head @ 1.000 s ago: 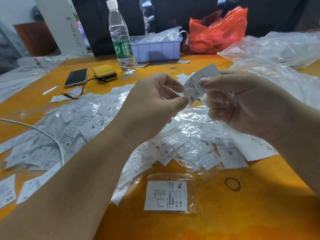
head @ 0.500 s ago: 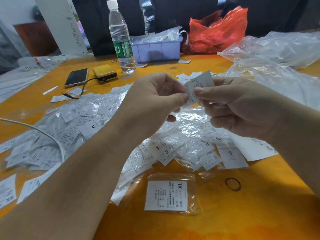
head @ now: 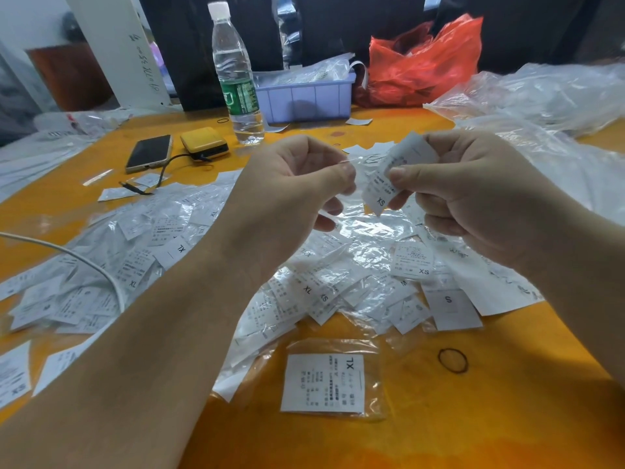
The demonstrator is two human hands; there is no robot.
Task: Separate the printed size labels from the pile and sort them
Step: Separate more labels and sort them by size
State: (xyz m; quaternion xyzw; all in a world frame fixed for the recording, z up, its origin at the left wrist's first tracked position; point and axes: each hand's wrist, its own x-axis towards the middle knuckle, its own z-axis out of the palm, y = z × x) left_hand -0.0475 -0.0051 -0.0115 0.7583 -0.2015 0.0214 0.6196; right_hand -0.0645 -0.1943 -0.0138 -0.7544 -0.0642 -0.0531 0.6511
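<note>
Orange worktop [head: 507, 418] strewn with a pile of labels [head: 203, 265]. Right hand [head: 473, 198] pinching an XS label [head: 392, 177] above the pile; left hand [head: 291, 191] pinching what is probably its clear sleeve. Best peeled slowly, gripping near the edge, then laid with matching sizes.

1. "XS" printed on the label [head: 389, 179] pinched in the right hand [head: 473, 198], at 12 o'clock above the pile [head: 304, 265].
2. "XL" on the bagged label [head: 324, 382] lying alone at 6 o'clock.
3. "S" on a label [head: 449, 308] at 4 o'clock.
4. "XS" on a label [head: 412, 260] at 3 o'clock.
5. "XL" on a label [head: 172, 253] at 9 o'clock.
6. Handwritten digits, not surely legible, on the white board [head: 135, 55] at 11 o'clock.
</note>
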